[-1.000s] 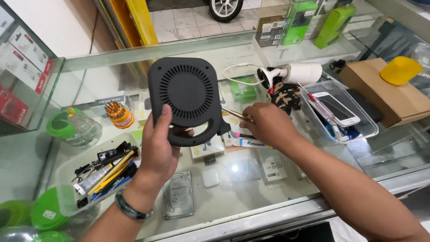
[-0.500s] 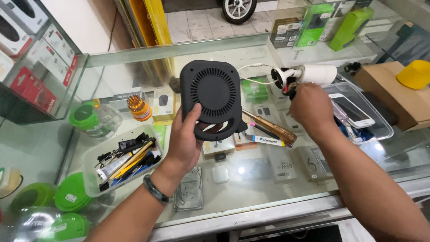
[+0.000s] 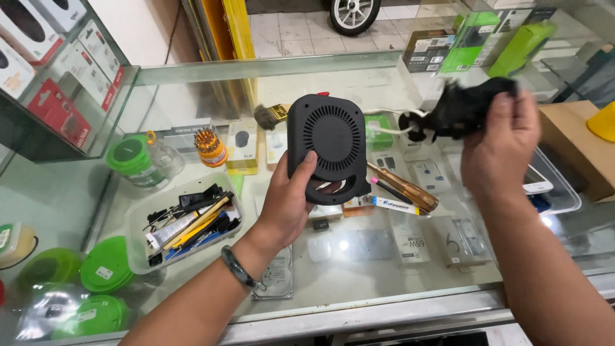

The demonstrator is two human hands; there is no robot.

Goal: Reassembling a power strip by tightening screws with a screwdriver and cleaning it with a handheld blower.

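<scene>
Left hand point(image 3: 291, 205): gripping the black vented cover point(image 3: 328, 147) by its lower edge, thumb lying on the ribbed face and fingers curling behind, holding it upright and raised over the glass desk point(image 3: 359, 269).
Black vented cover: a rounded-square plastic piece with a ring of radial slots, sitting near the middle of the view, its bottom edge just above the wooden-handled screwdriver point(image 3: 403, 187).
Right hand point(image 3: 503, 150): closing around a black lump point(image 3: 467, 109) at upper right; the lump is blurring, so its kind is impossible to tell.
White cable point(image 3: 384, 130): trailing between the cover and the black lump.
Wrist band point(image 3: 237, 268): a dark bracelet circling the left wrist.
Clear tray point(image 3: 182, 221): lying on the desk left of the left hand, holding small tools and tubes.
Bit holder point(image 3: 210, 148): an orange holder of screwdriver bits standing behind the tray.
Brush point(image 3: 270, 116): lying behind the cover, near the back of the desk.
Green lids point(image 3: 106, 272): round discs sitting at lower left, well apart from both hands.
Cardboard box point(image 3: 573, 150): resting at the right edge, beyond the right hand.
</scene>
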